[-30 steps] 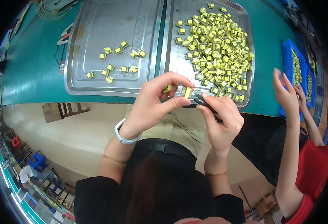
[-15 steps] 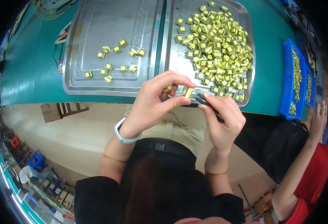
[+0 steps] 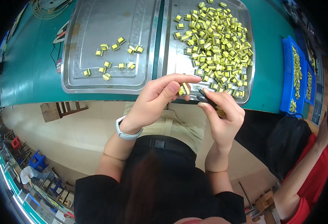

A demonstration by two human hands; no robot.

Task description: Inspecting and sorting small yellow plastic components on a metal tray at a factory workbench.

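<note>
My left hand (image 3: pixel 160 95), with a pale band on its wrist, pinches a small yellow-wrapped transformer (image 3: pixel 184 89) between thumb and fingers, its index finger stretched out above. Close to its right, my right hand (image 3: pixel 225 117) is closed on black tweezers (image 3: pixel 206 98). The tweezer tips point at the transformer, a little apart from it. Something yellowish shows under the right fingers, too small to name. Both hands are over the near edge of the right metal tray (image 3: pixel 170 56), where many like transformers (image 3: pixel 218 48) lie heaped.
The left metal tray (image 3: pixel 96 22) holds several scattered transformers (image 3: pixel 121 65). Both trays rest on a green tabletop (image 3: pixel 29 59). Blue bins (image 3: pixel 286 78) with more small yellow parts stand at the right. Beside me is a person's arm (image 3: pixel 302 171) in a red sleeve. Pliers (image 3: pixel 62 33) lie at left.
My left hand has turned the transformer, and its thumb has drawn back. The tweezers have swung more upright in my right hand. The neighbouring person's hand has moved down.
</note>
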